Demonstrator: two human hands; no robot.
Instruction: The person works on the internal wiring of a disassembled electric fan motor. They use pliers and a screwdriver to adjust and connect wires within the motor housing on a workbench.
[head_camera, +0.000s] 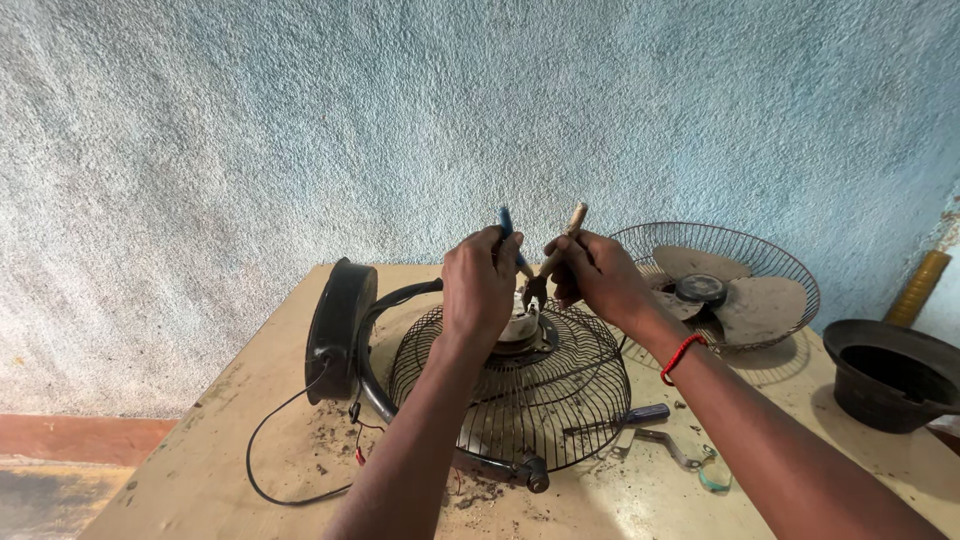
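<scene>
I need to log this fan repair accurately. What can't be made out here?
- Head view: pliers jaws, too small and shadowed to tell what they bite.
- Motor hub, mostly behind left hand.
- Right hand palm side hidden.
- Black pot, cut by right edge.

A dusty beige table (250, 430) carried 1 wire fan guard (520, 400); right of it lay a screwdriver (625, 418), a second guard (740, 275) with blades, and a black cover (885, 375).

Single head-worn camera looking forward and down over a desk (250, 420).

It sits close behind the person's outstretched arms, near enough that the forearms fill the lower frame. It faces a textured blue wall (300, 120), which fills the upper half.
</scene>
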